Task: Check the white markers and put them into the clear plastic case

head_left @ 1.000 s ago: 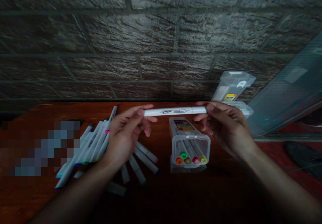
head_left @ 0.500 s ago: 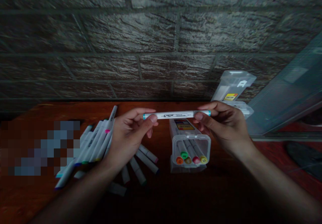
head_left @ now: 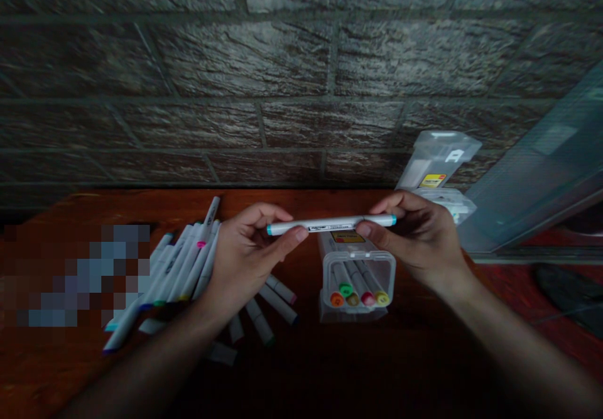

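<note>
A white marker [head_left: 332,225] with light-blue ends is held level between my two hands, its printed label partly showing. My left hand [head_left: 249,252] pinches it near the left end, thumb in front and fingers behind. Near the right end, my right hand [head_left: 414,237] grips it the same way. Below the marker lies a clear plastic case [head_left: 325,274], its mouth facing me. Several markers [head_left: 360,281] with orange, green, brownish, pink and yellow ends lie inside it. Left of and beneath my left hand spreads a loose pile of white markers [head_left: 181,262].
Everything lies on a reddish-brown wooden table [head_left: 292,381] against a stone-block wall [head_left: 292,61]. An open clear case [head_left: 440,155] with a yellow label stands at the back right. A dark shoe-like object [head_left: 570,299] rests on the red floor at right. A patch at far left is pixelated.
The marker has turned a little about its length and sits slightly lower, so less of its label shows. My left thumb has slid right along it; my right thumb has shifted slightly left.
</note>
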`<action>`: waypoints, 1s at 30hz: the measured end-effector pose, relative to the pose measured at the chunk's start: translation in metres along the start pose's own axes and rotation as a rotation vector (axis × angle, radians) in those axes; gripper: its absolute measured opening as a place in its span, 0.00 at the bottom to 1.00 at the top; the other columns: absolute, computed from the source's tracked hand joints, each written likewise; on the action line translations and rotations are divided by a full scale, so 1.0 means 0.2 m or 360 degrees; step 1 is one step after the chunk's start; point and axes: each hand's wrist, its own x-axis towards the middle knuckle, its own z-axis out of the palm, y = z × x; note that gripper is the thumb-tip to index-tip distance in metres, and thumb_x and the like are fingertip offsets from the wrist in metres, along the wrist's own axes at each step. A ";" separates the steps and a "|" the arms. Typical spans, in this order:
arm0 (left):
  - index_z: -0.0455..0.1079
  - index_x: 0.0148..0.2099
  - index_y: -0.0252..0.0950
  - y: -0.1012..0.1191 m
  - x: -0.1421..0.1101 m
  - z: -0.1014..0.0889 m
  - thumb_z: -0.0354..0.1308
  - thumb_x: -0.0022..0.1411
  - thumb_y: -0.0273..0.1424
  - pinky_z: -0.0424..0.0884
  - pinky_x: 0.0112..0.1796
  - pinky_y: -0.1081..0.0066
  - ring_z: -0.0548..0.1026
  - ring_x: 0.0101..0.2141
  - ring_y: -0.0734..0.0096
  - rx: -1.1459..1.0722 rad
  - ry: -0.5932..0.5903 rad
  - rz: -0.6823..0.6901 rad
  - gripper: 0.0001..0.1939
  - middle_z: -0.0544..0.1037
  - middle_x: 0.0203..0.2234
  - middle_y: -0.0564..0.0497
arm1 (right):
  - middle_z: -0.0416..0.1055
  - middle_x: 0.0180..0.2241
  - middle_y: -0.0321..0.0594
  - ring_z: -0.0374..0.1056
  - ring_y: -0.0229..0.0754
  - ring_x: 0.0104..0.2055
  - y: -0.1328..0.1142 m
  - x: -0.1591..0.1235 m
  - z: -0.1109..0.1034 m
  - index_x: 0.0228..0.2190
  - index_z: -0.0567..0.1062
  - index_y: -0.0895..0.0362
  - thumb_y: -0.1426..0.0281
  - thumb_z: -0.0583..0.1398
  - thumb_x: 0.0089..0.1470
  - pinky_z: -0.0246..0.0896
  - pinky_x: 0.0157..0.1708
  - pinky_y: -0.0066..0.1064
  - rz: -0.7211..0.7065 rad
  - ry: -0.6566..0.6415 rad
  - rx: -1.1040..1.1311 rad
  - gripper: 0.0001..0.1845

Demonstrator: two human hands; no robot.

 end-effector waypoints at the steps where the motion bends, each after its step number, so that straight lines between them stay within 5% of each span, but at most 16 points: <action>1: 0.74 0.37 0.35 0.00 0.00 0.00 0.74 0.56 0.32 0.64 0.18 0.79 0.70 0.17 0.78 0.0001 0.0001 -0.0001 0.12 0.77 0.22 0.55 | 0.78 0.27 0.35 0.71 0.36 0.26 0.00 0.00 0.00 0.30 0.79 0.54 0.71 0.77 0.45 0.66 0.25 0.26 -0.0001 -0.0005 -0.0001 0.14; 13: 0.79 0.43 0.36 -0.04 0.00 -0.02 0.71 0.62 0.34 0.67 0.22 0.77 0.70 0.19 0.78 -0.0176 0.0009 -0.0099 0.10 0.77 0.21 0.54 | 0.76 0.23 0.36 0.64 0.34 0.20 0.01 0.00 -0.02 0.31 0.79 0.56 0.67 0.76 0.49 0.57 0.19 0.26 0.0174 -0.0024 0.0171 0.12; 19: 0.81 0.47 0.38 -0.07 0.01 -0.03 0.68 0.65 0.33 0.68 0.23 0.75 0.71 0.21 0.77 -0.0398 -0.0037 -0.0139 0.08 0.82 0.31 0.50 | 0.79 0.26 0.38 0.64 0.33 0.20 0.03 0.00 -0.04 0.35 0.81 0.55 0.68 0.73 0.54 0.59 0.20 0.26 0.0208 -0.0059 0.0311 0.07; 30: 0.83 0.46 0.36 -0.03 0.02 -0.04 0.67 0.65 0.33 0.67 0.22 0.74 0.71 0.21 0.76 -0.0680 -0.0009 -0.0256 0.09 0.82 0.31 0.47 | 0.80 0.28 0.38 0.63 0.32 0.21 0.04 0.01 -0.05 0.37 0.86 0.52 0.67 0.72 0.55 0.58 0.21 0.25 0.0260 0.0001 0.0396 0.06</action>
